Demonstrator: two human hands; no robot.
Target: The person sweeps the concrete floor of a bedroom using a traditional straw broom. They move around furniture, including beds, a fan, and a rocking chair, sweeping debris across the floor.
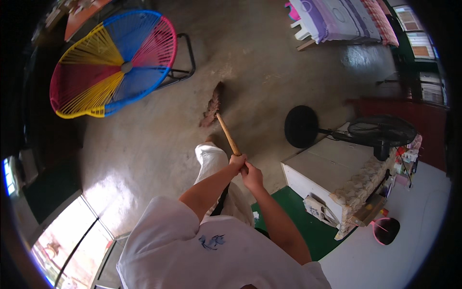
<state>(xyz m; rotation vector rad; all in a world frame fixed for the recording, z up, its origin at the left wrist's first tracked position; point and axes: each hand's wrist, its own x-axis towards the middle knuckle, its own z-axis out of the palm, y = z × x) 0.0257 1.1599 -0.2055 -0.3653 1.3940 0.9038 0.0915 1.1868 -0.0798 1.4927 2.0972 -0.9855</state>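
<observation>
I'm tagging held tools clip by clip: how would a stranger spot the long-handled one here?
Start at the big round multicoloured string chair, upper left. Right of it and lower, the tool reaches from the person's left grip and right grip toward the floor. Its ragged brown head and wooden handle set it apart from the black fan farther right.

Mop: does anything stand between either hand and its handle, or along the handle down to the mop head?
Nothing visible does. The left hand and right hand grip the wooden handle directly, and it runs uncovered to the mop head on the floor; the round chair and black fan base stand off to either side.
</observation>
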